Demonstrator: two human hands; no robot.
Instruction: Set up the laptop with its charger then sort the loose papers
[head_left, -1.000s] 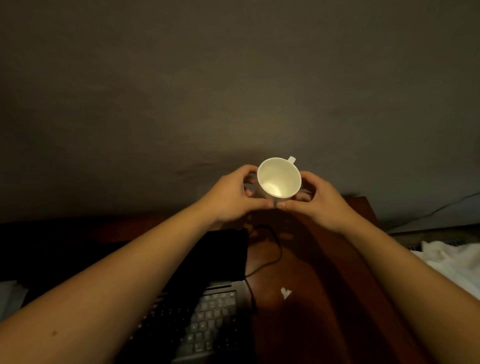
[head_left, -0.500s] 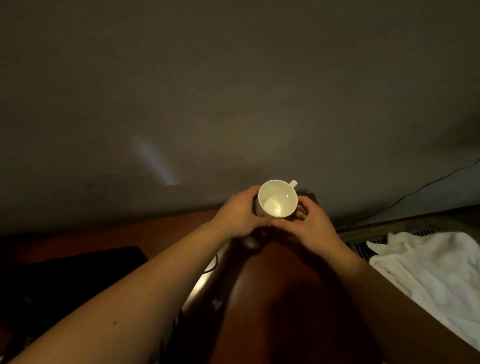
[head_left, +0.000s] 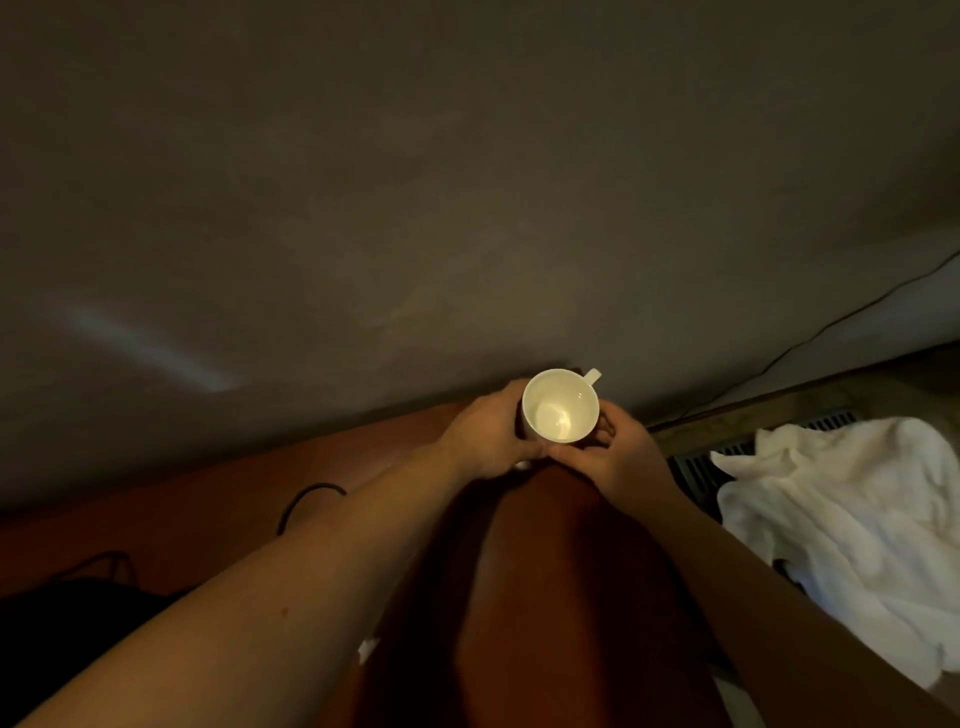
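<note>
Hands: left hand (head_left: 488, 441) and right hand (head_left: 618, 457) both hold the white cup (head_left: 560, 406).
Charger: black cable (head_left: 314, 486) lies left of the cup.
Papers: I see none; sorting waits, I think.

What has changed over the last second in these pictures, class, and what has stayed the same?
Both hands carried the white cup rightward to the far corner of the desk by the wall. The view followed, so the laptop keyboard left the frame and a white cloth appeared on the right. Unchanged: left hand and right hand keep their grip round the cup, upright and empty.
</note>
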